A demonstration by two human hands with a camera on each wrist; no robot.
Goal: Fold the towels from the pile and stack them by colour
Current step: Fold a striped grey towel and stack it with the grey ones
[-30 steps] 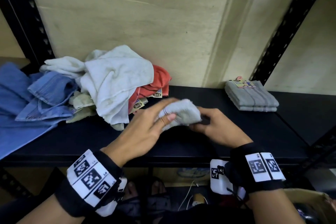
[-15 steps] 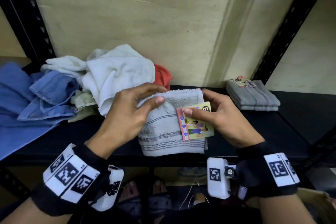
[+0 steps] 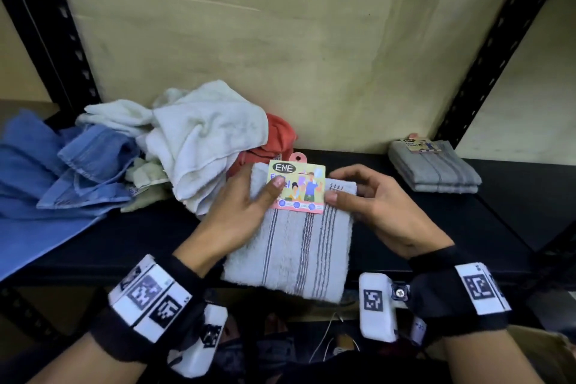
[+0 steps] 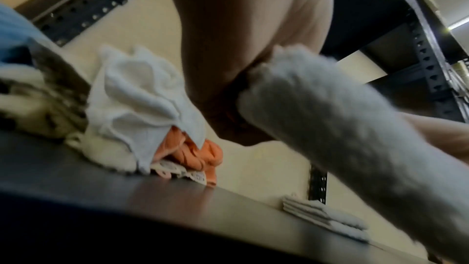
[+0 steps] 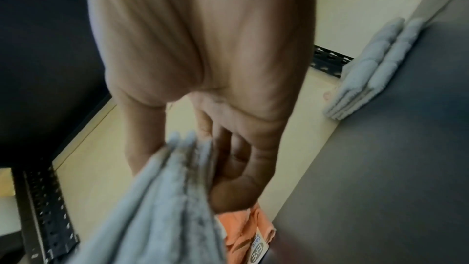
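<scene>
A folded grey towel (image 3: pixel 299 252) with dark stripes hangs between both hands over the front edge of the black shelf (image 3: pixel 124 240). A colourful label card (image 3: pixel 297 185) lies on its far end. My left hand (image 3: pixel 246 212) grips the towel's left edge with the thumb on the card. My right hand (image 3: pixel 374 209) grips the right edge, thumb beside the card and fingers under the towel. The left wrist view shows the grey towel (image 4: pixel 342 138) below the palm. In the right wrist view the grey towel (image 5: pixel 157 198) shows its stacked layers.
The pile at back left holds white towels (image 3: pixel 205 140), an orange towel (image 3: pixel 277 134) and pale green cloth, with blue denim cloth (image 3: pixel 46 171) further left. A stack of folded grey towels (image 3: pixel 436 168) sits at back right. Black rack posts flank the shelf.
The grey towel went from a small bunch between the hands to a flat folded square. It then turned, so the label card moved from its right side to its far end.
</scene>
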